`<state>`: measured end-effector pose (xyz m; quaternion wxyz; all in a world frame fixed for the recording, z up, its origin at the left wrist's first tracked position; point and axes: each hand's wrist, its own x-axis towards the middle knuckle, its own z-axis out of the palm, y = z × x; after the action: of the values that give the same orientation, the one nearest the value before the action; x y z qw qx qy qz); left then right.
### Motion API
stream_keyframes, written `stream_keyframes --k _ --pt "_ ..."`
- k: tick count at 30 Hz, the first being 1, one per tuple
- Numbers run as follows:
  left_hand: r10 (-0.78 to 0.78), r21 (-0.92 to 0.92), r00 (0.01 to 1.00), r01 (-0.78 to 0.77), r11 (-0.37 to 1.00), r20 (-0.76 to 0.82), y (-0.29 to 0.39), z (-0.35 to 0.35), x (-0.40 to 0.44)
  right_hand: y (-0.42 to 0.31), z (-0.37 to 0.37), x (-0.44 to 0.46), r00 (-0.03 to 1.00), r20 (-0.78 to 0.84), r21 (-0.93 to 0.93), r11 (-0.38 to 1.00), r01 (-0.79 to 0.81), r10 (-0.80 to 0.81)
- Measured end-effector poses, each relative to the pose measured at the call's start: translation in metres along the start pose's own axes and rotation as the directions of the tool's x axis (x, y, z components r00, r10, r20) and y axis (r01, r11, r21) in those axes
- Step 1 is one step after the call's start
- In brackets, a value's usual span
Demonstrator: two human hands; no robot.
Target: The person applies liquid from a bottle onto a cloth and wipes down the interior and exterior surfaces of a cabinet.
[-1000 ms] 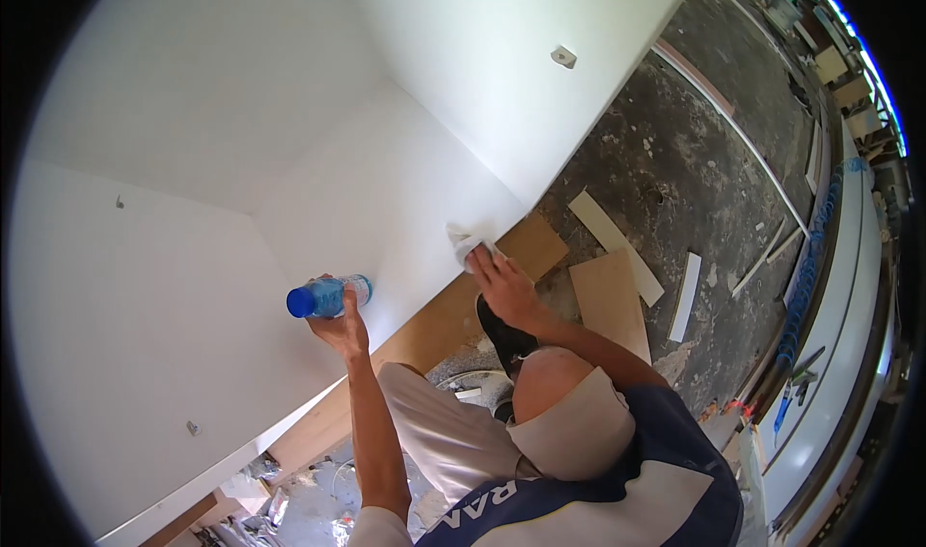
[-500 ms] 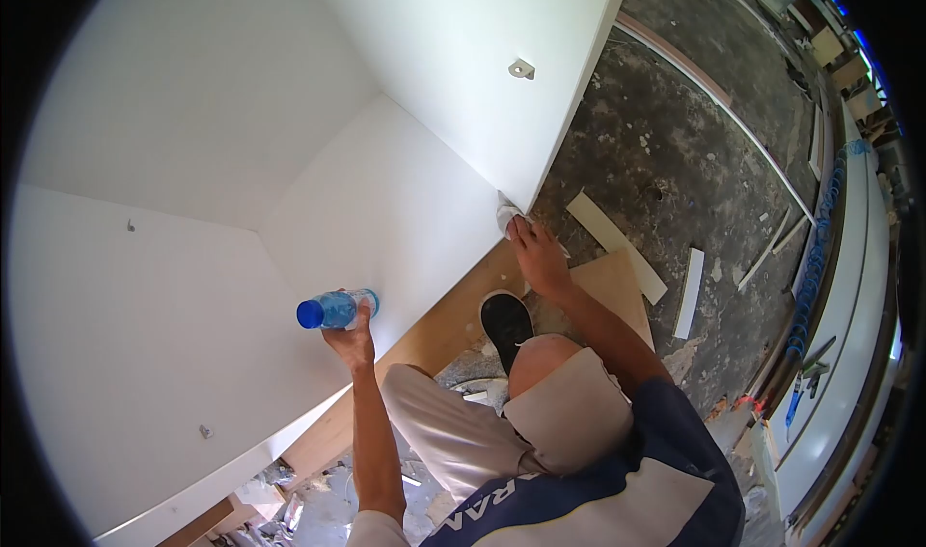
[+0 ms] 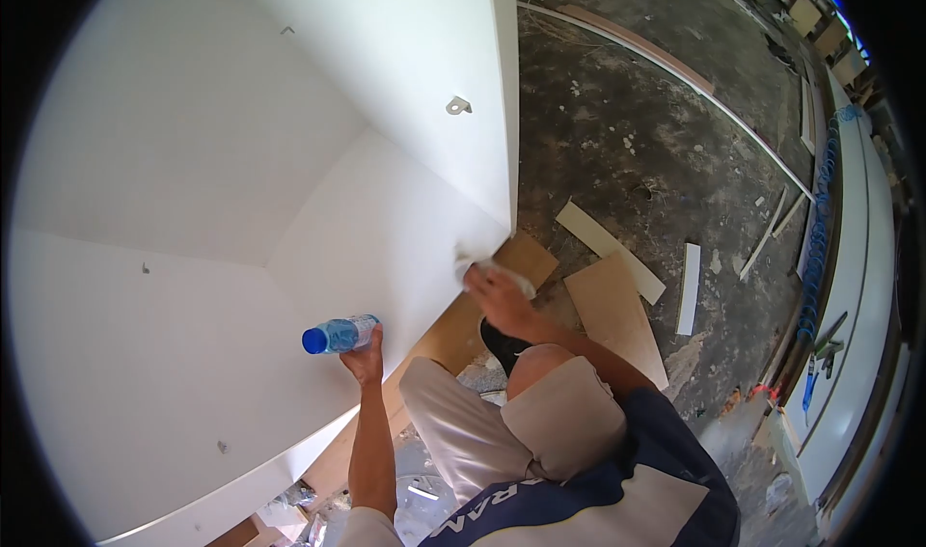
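Note:
My left hand [image 3: 365, 357] is wrapped round a clear blue bottle [image 3: 341, 335] with a dark blue cap, which lies nearly level and points left. Under it spreads the white inner face of a large cabinet [image 3: 367, 209]. My right hand [image 3: 494, 291] presses a white cloth [image 3: 465, 260] on the bottom panel near its front edge, close to the corner with the upright side panel [image 3: 497, 94]. The fingers cover part of the cloth. A small metal bracket [image 3: 458, 106] is fixed to that side panel.
Wood offcuts [image 3: 612, 311] and a white strip [image 3: 689, 289] lie on the stained dark floor [image 3: 617, 142] at the right. Farther right, a coiled blue hose [image 3: 822, 190] runs beside long white panels [image 3: 849, 277]. Wooden boards lie under the cabinet's front edge.
My right hand with the cloth went right to the panel corner, then back left along the front edge. The view has turned. My left hand still holds the bottle.

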<state>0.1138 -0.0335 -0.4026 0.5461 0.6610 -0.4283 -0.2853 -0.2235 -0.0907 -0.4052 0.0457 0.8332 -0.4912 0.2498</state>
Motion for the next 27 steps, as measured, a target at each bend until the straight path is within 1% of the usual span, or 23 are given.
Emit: stream_keyframes --k 2,3,4,5,6,7,8,9,10,11,12,13,14,16,17,19,20,21,22,23,25,26,27 --pt "0.012 -0.093 1.000 -0.011 0.996 0.011 -0.017 0.005 0.002 -0.021 -0.004 0.002 0.981 0.026 0.130 0.974 0.186 -0.191" --pt "0.013 -0.091 1.000 -0.012 0.996 0.015 -0.023 0.009 0.002 -0.003 -0.016 0.005 0.986 0.067 0.176 0.974 0.140 -0.154" --pt "0.047 -0.097 0.998 -0.050 0.994 -0.039 -0.027 0.012 0.000 0.021 -0.022 0.011 0.987 0.066 0.178 0.975 0.136 -0.149" --pt "0.079 -0.097 0.993 -0.088 0.991 -0.092 -0.031 0.011 -0.001 0.046 -0.026 0.015 0.996 0.086 0.062 0.998 0.032 -0.037" --pt "0.079 -0.096 0.993 -0.087 0.992 -0.089 -0.039 0.007 -0.002 0.056 -0.028 0.016 0.993 0.093 -0.060 0.996 -0.068 0.073" --pt "0.127 0.003 0.984 -0.127 0.992 -0.125 -0.048 0.007 0.000 0.050 -0.024 0.015 0.993 0.089 -0.068 0.995 -0.068 0.074" --pt "0.176 0.099 0.972 -0.162 0.982 -0.156 -0.050 0.008 0.003 0.037 -0.018 0.012 0.989 0.119 -0.016 0.997 -0.081 0.083" --pt "0.172 0.083 0.972 -0.160 0.984 -0.158 -0.053 0.010 0.005 0.028 -0.013 0.008 0.984 0.155 0.033 0.995 -0.091 0.085" --pt "0.177 0.120 0.973 -0.160 0.980 -0.146 -0.053 0.008 0.004 0.018 -0.012 0.005 0.983 0.162 0.021 0.996 -0.086 0.082" --pt "0.181 0.159 0.974 -0.159 0.974 -0.135 -0.048 0.006 0.002 0.006 -0.010 0.002 0.982 0.180 0.083 0.995 0.046 -0.060" --pt "0.171 0.149 0.975 -0.149 0.978 -0.144 -0.045 0.006 0.000 0.003 -0.010 0.001 0.960 0.190 0.150 0.972 0.179 -0.206" --pt "0.192 0.305 0.976 -0.153 0.940 -0.102 -0.035 0.003 -0.003 0.019 -0.012 0.000 0.955 0.202 0.150 0.971 0.188 -0.217" --pt "0.207 0.458 0.977 -0.161 0.874 -0.051 -0.026 0.000 -0.004 0.051 -0.016 0.002 0.942 0.262 0.045 0.977 0.207 -0.211" --pt "0.208 0.408 0.973 -0.149 0.901 -0.104 -0.018 0.007 -0.006 0.097 -0.017 0.013 0.910 0.370 -0.166 0.951 0.261 -0.185" --pt "0.196 0.447 0.975 -0.131 0.885 -0.104 -0.013 0.007 -0.008 0.088 -0.024 0.018 0.905 0.376 -0.163 0.948 0.274 -0.198" --pt "0.176 0.481 0.977 -0.097 0.872 -0.122 -0.015 0.007 -0.004 0.060 -0.037 0.022 0.920 0.364 -0.152 0.965 0.214 -0.146" --pt "0.205 0.498 0.974 -0.130 0.857 -0.099 -0.019 0.005 -0.005 0.046 -0.031 0.018 0.911 0.377 -0.146 0.961 0.235 -0.165" --pt "0.236 0.512 0.969 -0.166 0.843 -0.074 -0.022 0.005 -0.004 0.034 -0.026 0.014 0.829 0.382 0.041 0.903 0.427 -0.409" --pt "0.225 0.503 0.970 -0.148 0.851 -0.095 -0.023 0.009 -0.002 0.030 -0.028 0.020 0.699 0.342 0.222 0.776 0.590 -0.628" --pt "0.187 0.486 0.976 -0.109 0.867 -0.115 -0.023 0.013 -0.001 0.038 -0.034 0.030 0.678 0.352 0.228 0.762 0.606 -0.645" --pt "0.130 0.492 0.985 -0.056 0.869 -0.117 -0.023 0.004 -0.011 0.037 -0.046 0.034 0.658 0.477 0.218 0.803 0.554 -0.583" --pt "0.158 0.428 0.975 -0.079 0.900 -0.153 -0.024 0.010 -0.008 0.044 -0.040 0.034 0.646 0.475 0.221 0.792 0.570 -0.597" --pt "0.187 0.369 0.965 -0.108 0.923 -0.185 -0.023 0.013 -0.004 0.046 -0.031 0.029 0.792 0.442 0.129 0.904 0.407 -0.420"
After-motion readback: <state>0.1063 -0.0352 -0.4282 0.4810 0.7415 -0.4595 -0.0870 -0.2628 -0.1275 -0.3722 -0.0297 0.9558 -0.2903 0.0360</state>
